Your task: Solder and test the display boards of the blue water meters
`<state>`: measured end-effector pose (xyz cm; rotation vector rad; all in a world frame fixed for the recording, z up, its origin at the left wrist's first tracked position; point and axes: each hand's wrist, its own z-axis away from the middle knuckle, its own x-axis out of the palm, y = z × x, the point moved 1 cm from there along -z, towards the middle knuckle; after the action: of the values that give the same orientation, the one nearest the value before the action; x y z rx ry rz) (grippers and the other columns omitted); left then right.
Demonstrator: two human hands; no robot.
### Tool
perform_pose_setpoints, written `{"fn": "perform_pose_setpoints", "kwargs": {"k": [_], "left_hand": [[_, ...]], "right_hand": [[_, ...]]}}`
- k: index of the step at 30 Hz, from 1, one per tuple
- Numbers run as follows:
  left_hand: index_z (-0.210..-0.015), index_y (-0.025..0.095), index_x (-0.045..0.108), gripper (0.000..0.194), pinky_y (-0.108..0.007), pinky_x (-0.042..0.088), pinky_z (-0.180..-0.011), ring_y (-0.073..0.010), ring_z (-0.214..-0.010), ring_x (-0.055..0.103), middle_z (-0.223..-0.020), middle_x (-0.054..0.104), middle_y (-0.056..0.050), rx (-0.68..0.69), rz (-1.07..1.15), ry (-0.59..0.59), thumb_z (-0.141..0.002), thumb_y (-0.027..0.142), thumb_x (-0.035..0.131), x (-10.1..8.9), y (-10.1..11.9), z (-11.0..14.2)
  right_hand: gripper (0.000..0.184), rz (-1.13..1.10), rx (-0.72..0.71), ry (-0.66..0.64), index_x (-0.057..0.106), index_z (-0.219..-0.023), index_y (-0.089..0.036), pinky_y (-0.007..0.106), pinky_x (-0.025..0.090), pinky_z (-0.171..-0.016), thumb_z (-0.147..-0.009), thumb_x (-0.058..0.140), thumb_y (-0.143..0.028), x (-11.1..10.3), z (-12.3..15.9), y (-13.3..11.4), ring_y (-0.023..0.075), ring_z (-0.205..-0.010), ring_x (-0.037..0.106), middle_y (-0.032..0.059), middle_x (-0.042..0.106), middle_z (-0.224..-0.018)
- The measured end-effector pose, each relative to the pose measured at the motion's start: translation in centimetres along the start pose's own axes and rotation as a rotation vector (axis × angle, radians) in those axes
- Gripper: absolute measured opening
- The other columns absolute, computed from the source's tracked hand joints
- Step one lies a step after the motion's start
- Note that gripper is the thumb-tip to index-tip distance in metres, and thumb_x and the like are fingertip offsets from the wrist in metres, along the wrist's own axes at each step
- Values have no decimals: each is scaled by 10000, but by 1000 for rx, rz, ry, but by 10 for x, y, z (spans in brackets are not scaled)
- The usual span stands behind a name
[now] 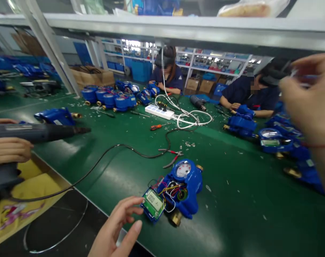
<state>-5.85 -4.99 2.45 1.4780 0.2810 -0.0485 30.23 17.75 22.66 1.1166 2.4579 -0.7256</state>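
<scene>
**My left hand (pixel 116 226) at the board (pixel 152 204), my right hand (pixel 308 92) held high**

My left fingers (pixel 133 204) are spread and curved, with the tips right at the edge of the green board and its small LCD. They aren't closed on it, and I can't tell if they touch. The board hangs on coloured wires from the blue water meter (pixel 185 187), which lies at 12 o'clock, its dial facing up and a brass fitting (pixel 175 217) near my hand.

My right fingers (pixel 304 69) are pinched close at 2 o'clock, raised near the lens and blurred; I can't tell if they hold anything. A red thread (pixel 319 145) circles that wrist, and the forearm comes in from 3 o'clock.

Red-handled pliers (pixel 171 156) lie beyond the meter on the green worktop (pixel 232 203), crossed by a black cable (pixel 119 145). Further off at 12 o'clock sit a white power strip (pixel 159 112) and a row of blue meters (pixel 109 99). More meters (pixel 275 141) crowd 2 to 3 o'clock. At 9 o'clock, a co-worker's hand (pixel 9 151) holds a heat gun (pixel 36 132). A metal shelf rail (pixel 178 30) crosses the top of my view.
</scene>
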Motion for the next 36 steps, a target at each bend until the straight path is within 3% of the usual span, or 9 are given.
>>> {"fn": "perform_pose_setpoints", "kwargs": {"k": [3, 6, 9, 11, 17, 21, 25, 31, 36], "left_hand": [[-1016, 285, 692, 209, -237, 476, -800, -168, -882, 647, -958, 695, -12, 67, -3, -168, -848, 336, 578, 10, 8, 1], [-1017, 279, 694, 209, -248, 461, -806, -172, -883, 635, -944, 696, -9, 86, 10, -424, -833, 309, 599, 23, 13, 0], [-1088, 231, 674, 300, -291, 462, -814, -203, -917, 638, -991, 704, -60, 3, 110, -706, -847, 396, 603, 40, 1, 3], [-1169, 205, 627, 433, -319, 462, -815, -217, -942, 641, -1037, 694, -101, -116, 259, -781, -853, 497, 581, 53, -20, 7], [-1374, 300, 451, 731, -330, 452, -818, -231, -1038, 655, -1177, 644, -100, -433, 657, -822, -743, 588, 684, 84, -70, 18], [-1311, 364, 531, 603, -300, 430, -867, -221, -1149, 614, -1271, 614, -51, -565, 766, -916, -758, 525, 708, 84, -50, 17], [-1350, 328, 486, 706, -267, 443, -854, -211, -1190, 576, -1400, 523, -70, -570, 801, -843, -720, 507, 752, 84, -33, 15], [-1331, 255, 481, 840, -330, 456, -924, -277, -1229, 543, -1336, 563, -115, -589, 883, -732, -608, 488, 840, 95, -35, 17], [-1181, 213, 554, 590, -361, 401, -1034, -255, -1169, 598, -1209, 655, -97, -641, 932, -570, -684, 390, 817, 97, -14, 15]], "right_hand": [[217, -120, -35, -370, 638, -970, -193, 431, 481, -852, -862, 563, -365, 64, 77, -29, 235, -909, 602, 69, 637, -958], [311, -314, -52, -694, 643, -1083, -182, 384, 492, -909, -909, 517, -408, 118, 132, -48, 211, -1022, 606, 67, 645, -1110], [364, -449, -7, -876, 650, -1125, -183, 365, 479, -947, -926, 468, -429, 144, 156, -52, 202, -1070, 602, 59, 642, -1157], [364, -495, 49, -924, 677, -1058, -183, 349, 488, -923, -940, 418, -409, 145, 163, -51, 193, -1033, 616, 53, 659, -1108], [418, -395, 280, -796, 648, -1135, -141, 365, 448, -929, -980, 352, -392, 108, 192, -52, 211, -1047, 570, 103, 602, -1129], [478, -308, 388, -727, 593, -1225, -112, 341, 442, -924, -1000, 340, -449, 71, 219, -61, 210, -1072, 545, 121, 549, -1182], [522, -164, 439, -714, 488, -1355, -118, 342, 428, -960, -1006, 333, -473, 39, 245, -73, 216, -1132, 509, 124, 497, -1236], [572, 125, 295, -662, 232, -1513, -226, 328, 516, -851, -989, 378, -405, 0, 285, -98, 229, -1105, 528, 129, 435, -1262], [631, 95, 207, -632, 270, -1509, -245, 283, 563, -718, -938, 451, -444, -23, 307, -110, 226, -991, 571, 148, 436, -1174]]}}
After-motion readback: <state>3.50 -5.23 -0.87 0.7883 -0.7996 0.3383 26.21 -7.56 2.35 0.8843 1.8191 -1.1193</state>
